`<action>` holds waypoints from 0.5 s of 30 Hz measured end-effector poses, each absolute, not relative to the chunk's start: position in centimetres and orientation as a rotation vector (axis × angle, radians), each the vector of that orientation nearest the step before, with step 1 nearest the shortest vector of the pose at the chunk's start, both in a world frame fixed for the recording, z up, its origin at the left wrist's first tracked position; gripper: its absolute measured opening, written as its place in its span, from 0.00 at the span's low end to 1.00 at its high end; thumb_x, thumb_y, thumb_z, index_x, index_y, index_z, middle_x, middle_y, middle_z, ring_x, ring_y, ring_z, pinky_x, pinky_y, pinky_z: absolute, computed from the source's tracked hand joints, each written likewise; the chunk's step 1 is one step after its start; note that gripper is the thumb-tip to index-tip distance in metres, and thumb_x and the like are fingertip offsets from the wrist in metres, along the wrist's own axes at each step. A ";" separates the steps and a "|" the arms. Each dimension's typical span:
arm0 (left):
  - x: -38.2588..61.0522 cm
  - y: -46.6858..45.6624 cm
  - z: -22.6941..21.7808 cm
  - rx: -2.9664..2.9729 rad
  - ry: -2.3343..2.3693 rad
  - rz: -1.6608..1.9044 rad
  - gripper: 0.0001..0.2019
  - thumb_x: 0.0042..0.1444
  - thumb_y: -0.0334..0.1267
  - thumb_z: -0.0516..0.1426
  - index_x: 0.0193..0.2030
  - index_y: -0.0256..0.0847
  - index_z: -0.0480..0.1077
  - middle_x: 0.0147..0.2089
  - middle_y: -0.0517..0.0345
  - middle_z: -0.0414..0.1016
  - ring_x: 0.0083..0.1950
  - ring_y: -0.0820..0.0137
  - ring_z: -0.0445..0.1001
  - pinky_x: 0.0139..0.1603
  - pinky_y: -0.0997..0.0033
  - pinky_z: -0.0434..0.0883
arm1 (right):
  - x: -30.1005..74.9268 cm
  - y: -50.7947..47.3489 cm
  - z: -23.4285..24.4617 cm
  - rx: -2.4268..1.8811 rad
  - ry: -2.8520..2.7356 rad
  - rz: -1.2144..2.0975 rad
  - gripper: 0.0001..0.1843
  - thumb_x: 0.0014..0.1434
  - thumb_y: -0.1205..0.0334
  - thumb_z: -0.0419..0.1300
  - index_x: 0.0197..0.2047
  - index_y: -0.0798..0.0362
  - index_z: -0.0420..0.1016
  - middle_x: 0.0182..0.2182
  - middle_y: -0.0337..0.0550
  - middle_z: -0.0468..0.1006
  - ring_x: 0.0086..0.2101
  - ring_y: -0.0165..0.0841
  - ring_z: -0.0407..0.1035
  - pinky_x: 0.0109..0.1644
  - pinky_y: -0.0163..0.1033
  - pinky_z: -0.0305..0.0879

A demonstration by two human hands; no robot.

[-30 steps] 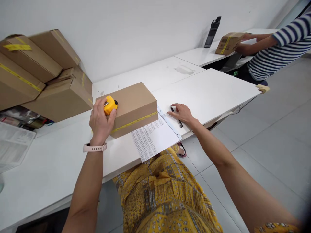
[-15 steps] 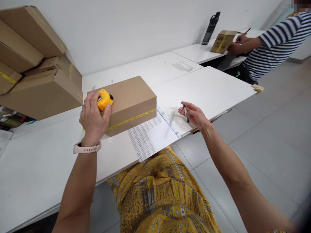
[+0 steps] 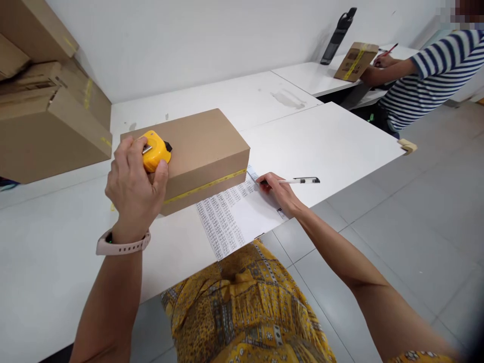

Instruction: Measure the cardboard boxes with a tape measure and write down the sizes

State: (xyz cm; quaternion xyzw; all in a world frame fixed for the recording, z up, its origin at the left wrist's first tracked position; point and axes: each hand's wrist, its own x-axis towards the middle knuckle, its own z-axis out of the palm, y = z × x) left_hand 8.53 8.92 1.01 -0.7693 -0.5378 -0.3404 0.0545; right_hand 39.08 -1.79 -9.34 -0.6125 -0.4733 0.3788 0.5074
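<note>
My left hand [image 3: 136,176] is closed round a yellow tape measure [image 3: 156,151], at the left end of a closed cardboard box [image 3: 196,146]. Yellow tape runs along the box's front side. In my right hand [image 3: 279,191] is a pen [image 3: 302,180] with a clear barrel and black cap end, held in a writing grip. Its tip is down at the sheet of paper [image 3: 251,217], close to the box's right front corner. Rows of small handwritten marks cover the sheet's left part. Part of the sheet is hidden under my right hand, and its back edge meets the box.
Cardboard boxes [image 3: 53,131] are piled at the left against the wall. The white table [image 3: 302,131] reaches to the right, with a beige corner guard [image 3: 408,146]. Beyond it are a dark bottle [image 3: 336,40], a small taped box [image 3: 355,63] and a person in a striped shirt [image 3: 442,75].
My right hand has moved left and down onto the paper, turning the pen into a writing grip. My left hand still holds the tape measure on the box; the whole view has shifted slightly.
</note>
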 end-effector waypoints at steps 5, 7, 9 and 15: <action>8.3 9.1 0.7 -2.333 -1.563 -1.071 0.31 0.63 0.52 0.52 0.70 0.41 0.65 0.73 0.46 0.66 0.75 0.54 0.64 0.73 0.50 0.63 | 39.4 -0.4 -9.6 -1.500 -1.170 1.053 0.27 0.60 0.34 0.63 0.30 0.51 0.72 0.23 0.34 0.64 0.25 0.27 0.54 0.27 0.37 0.50; 8.2 9.2 0.7 -2.336 -1.554 -1.059 0.31 0.63 0.51 0.53 0.70 0.37 0.66 0.73 0.43 0.66 0.75 0.53 0.64 0.74 0.50 0.62 | 39.6 -0.2 -10.1 -1.429 -1.150 1.047 0.25 0.57 0.37 0.68 0.31 0.50 0.71 0.24 0.34 0.66 0.25 0.27 0.56 0.27 0.36 0.51; 8.2 9.2 0.7 -2.338 -1.551 -1.044 0.32 0.63 0.50 0.54 0.70 0.36 0.66 0.73 0.42 0.66 0.75 0.52 0.63 0.74 0.49 0.62 | 39.9 -0.2 -10.6 -1.367 -1.130 1.055 0.22 0.56 0.40 0.70 0.34 0.50 0.73 0.27 0.36 0.71 0.27 0.28 0.63 0.31 0.37 0.59; 8.4 9.1 0.8 -2.354 -1.528 -1.015 0.32 0.65 0.50 0.52 0.71 0.34 0.65 0.74 0.42 0.65 0.75 0.50 0.63 0.74 0.50 0.63 | 40.2 -0.6 -10.9 -1.389 -1.110 1.062 0.18 0.56 0.46 0.72 0.38 0.49 0.73 0.29 0.37 0.74 0.29 0.30 0.65 0.32 0.39 0.61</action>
